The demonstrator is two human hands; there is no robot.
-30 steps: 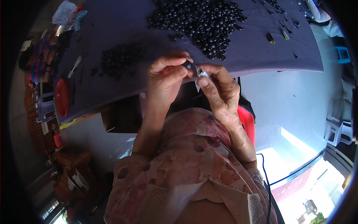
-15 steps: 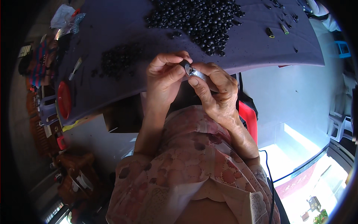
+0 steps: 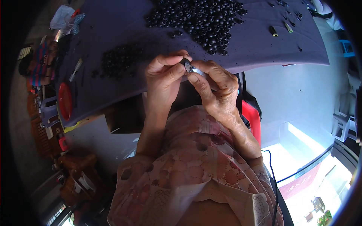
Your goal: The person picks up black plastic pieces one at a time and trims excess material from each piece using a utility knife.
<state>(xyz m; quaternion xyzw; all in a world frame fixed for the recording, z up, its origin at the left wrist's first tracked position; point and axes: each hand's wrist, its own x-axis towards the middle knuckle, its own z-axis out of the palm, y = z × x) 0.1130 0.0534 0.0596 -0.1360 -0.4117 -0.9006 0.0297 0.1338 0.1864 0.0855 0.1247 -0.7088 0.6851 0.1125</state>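
Note:
Over the near edge of the table, my left hand (image 3: 163, 77) pinches a small round black piece (image 3: 184, 61) between thumb and fingers. My right hand (image 3: 219, 88) grips a short shiny metal blade (image 3: 197, 71), its tip against the black piece. The blade's handle end is hidden in my fingers. Beyond my hands lies a large heap of small hollow black pieces (image 3: 205, 22). A smaller, darker heap of black bits (image 3: 120, 60) spreads to the left of my left hand.
A dark purple cloth (image 3: 260, 49) covers the table. On its left are a light-handled tool (image 3: 76, 69), a red plate (image 3: 65, 101) and clear plastic bags (image 3: 63, 18). Two small tube-like pieces (image 3: 289, 28) lie at right. A red stool (image 3: 252, 118) stands beside my right arm.
Both hands have shifted very slightly left, and the blade has turned a little against the black piece. Both grips stay the same.

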